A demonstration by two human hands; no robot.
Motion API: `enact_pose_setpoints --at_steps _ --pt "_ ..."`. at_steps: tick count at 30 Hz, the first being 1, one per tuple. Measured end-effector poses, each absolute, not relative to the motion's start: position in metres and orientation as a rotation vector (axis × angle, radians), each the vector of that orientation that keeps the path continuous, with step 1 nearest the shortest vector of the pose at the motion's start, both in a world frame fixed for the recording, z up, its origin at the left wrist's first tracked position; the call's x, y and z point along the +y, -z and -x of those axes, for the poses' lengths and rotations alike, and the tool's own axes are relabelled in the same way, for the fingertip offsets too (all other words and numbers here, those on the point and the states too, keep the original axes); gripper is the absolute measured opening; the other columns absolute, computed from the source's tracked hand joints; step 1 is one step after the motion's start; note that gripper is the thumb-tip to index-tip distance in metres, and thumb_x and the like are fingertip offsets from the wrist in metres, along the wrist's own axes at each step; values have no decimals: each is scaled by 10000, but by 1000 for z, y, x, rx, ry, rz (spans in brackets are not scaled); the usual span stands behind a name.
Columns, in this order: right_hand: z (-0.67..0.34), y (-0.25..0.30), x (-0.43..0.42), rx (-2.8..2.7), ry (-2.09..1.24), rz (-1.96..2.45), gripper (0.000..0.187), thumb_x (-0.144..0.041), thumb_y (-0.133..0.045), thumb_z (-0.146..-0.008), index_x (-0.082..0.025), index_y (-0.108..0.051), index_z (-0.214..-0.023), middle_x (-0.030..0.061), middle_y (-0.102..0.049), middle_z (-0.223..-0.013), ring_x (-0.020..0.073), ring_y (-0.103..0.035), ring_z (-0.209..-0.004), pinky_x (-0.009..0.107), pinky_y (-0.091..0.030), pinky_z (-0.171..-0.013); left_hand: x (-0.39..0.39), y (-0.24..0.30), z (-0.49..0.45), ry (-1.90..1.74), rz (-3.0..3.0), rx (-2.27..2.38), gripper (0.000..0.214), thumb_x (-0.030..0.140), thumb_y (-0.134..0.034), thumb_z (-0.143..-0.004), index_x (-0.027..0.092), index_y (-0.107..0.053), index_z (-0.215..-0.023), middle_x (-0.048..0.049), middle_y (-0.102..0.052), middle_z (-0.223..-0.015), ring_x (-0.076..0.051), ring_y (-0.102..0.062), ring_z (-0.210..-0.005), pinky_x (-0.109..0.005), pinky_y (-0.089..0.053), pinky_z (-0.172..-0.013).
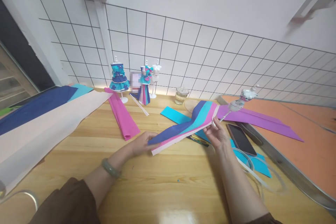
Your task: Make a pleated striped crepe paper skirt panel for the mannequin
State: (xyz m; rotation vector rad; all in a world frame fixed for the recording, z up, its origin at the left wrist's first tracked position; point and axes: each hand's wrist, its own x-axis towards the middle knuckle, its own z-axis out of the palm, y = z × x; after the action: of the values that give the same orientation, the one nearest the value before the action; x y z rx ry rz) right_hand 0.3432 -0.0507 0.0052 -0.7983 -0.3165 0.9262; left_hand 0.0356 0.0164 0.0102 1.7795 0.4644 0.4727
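A layered strip of crepe paper (183, 124), navy, turquoise, pink and pale, is held between both hands above the wooden table (162, 182). My left hand (141, 142) grips its near end with fingers closed on the edge. My right hand (217, 134) pinches the strip's far side near the middle. A white mini mannequin (240, 101) lies just beyond the right hand on purple paper (262, 120).
Large navy and cream sheets (39, 122) drape the left side. A folded pink sheet (123, 117), dressed mini mannequins (119, 78), a small glass jar (181, 95), a phone (240, 139), turquoise paper (173, 114) and an orange board (309, 133) surround the hands. A wire grid lines the wall.
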Motion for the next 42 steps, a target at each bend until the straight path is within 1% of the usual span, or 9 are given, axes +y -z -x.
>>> enact_pose_setpoints --at_steps 4,8,12,18,21,26,29,37,42 --pt "-350 9 -46 -287 -881 937 373 -98 -615 -686 -279 -519 -998 -72 -659 -810 74 -629 -678 220 -538 -639 27 -17 -19 -312 -1562 510 237 337 -619 -689 171 -656 -854 -58 -668 -722 -190 -600 -649 -256 -436 -562" --pt "-359 25 -40 -200 -774 1165 630 -60 -641 -635 -295 -371 -1154 -80 -614 -740 77 -608 -550 225 -541 -549 37 -22 1 -163 -1332 553 300 294 -681 -635 139 -648 -890 -78 -678 -669 -196 -623 -575 -290 -470 -553" --pt "-360 33 -38 -196 -683 1366 819 -71 -681 -594 -290 -244 -1251 -66 -590 -743 98 -599 -503 245 -546 -494 51 -22 21 58 -1329 530 255 273 -674 -667 128 -658 -877 -84 -691 -694 -200 -645 -607 -298 -506 -582" --pt "-351 29 -42 -282 -672 1530 849 -137 -659 -644 -297 -174 -1323 -17 -586 -800 117 -611 -507 298 -568 -530 71 -14 44 127 -1369 531 241 273 -610 -739 120 -659 -919 -127 -694 -834 -204 -658 -616 -272 -526 -524" --pt "-351 29 -43 -314 -674 1587 842 -132 -612 -678 -271 -133 -1356 -8 -584 -761 132 -623 -524 303 -569 -539 76 -14 54 48 -1345 475 236 263 -589 -752 97 -663 -903 -150 -693 -817 -211 -656 -590 -250 -510 -456" --pt "-354 32 -42 -383 -656 1676 806 -134 -602 -674 -220 -183 -1358 -1 -595 -705 143 -631 -550 286 -561 -539 80 -19 66 -123 -1261 349 256 291 -598 -725 50 -681 -746 -174 -689 -727 -202 -626 -467 -185 -403 -287" --pt "-355 33 -44 -432 -627 1741 793 -167 -609 -667 -175 -214 -1355 8 -601 -678 150 -624 -536 281 -550 -514 85 -16 72 -223 -1225 375 279 321 -618 -700 51 -680 -733 -155 -686 -662 -198 -613 -425 -164 -346 -236" --pt "-366 33 -53 -584 -466 1932 807 -198 -636 -589 -126 -325 -1330 -2 -555 -491 190 -542 -387 281 -428 -334 98 0 75 -61 -1296 666 239 295 -578 -756 91 -652 -857 -139 -693 -694 -146 -595 -407 -156 -382 -295" --pt "-364 30 -52 -656 -359 1851 722 -263 -619 -607 -109 -401 -1279 9 -563 -529 183 -544 -431 287 -438 -382 100 6 74 -9 -1323 680 224 291 -594 -746 100 -649 -851 -113 -693 -680 -128 -587 -402 -141 -372 -296"
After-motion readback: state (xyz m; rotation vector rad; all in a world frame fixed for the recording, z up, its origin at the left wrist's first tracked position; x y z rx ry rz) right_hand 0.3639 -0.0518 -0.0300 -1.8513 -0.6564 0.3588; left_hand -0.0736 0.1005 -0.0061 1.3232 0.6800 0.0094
